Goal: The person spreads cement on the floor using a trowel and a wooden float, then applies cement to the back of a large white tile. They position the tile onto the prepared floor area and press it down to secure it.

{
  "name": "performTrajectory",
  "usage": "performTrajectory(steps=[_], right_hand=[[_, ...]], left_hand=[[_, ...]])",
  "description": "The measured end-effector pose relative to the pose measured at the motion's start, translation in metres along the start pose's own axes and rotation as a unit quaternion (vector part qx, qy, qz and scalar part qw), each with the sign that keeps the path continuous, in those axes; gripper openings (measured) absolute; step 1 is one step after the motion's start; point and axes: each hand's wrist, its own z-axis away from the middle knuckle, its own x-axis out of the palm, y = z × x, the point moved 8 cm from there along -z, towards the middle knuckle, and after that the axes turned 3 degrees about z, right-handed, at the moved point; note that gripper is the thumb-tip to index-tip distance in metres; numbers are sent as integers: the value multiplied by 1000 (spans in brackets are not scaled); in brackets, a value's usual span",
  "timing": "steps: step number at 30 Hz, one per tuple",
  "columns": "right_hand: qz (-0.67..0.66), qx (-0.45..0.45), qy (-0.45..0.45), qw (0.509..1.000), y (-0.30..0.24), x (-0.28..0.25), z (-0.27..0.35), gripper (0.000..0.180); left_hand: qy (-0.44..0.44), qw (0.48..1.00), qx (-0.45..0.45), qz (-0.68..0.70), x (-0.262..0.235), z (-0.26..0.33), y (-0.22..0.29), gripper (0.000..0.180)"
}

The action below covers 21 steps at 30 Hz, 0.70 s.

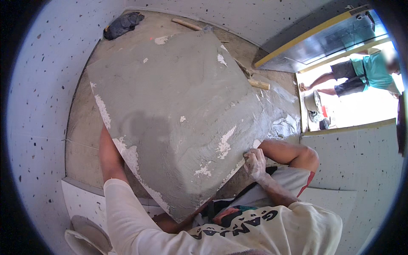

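Note:
A large square tile [161,85], its upward face coated with grey mortar and bare white patches along its edges, is held tilted in front of me. My right hand [255,165], dusty with mortar, has its fingers curled over the tile's near right edge. On the other side my left forearm [111,153] runs behind the left edge. The tile hides my left hand, so its fingers do not show. One bent knee [304,159] is beside my right hand.
A dark bag [123,25] lies in the far left corner. Past the tile are a wooden stick [186,24], a wooden handle [259,84] and plastic sheeting [284,126]. Right, a person [376,72] stands outside the open door [323,40], by a bucket [312,101]. Lower left is a basin [87,236].

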Motion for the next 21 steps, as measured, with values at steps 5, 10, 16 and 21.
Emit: performTrajectory(steps=[5, 10, 16, 21], right_hand=[[20, -41, 33, 998, -5, -11, 9, 40], [46, -94, 56, 993, -19, -29, 2, 39], [42, -165, 111, 979, -21, -87, -6, 39], [57, -195, 146, 968, -7, -144, -10, 35]], left_hand=[[48, 998, -42, 21, -51, 42, -67, 56], [92, 993, -54, 57, -87, 83, -85, 56], [102, 991, -22, 83, -70, 100, -46, 56], [46, 989, 44, 134, 4, 97, 25, 55]])
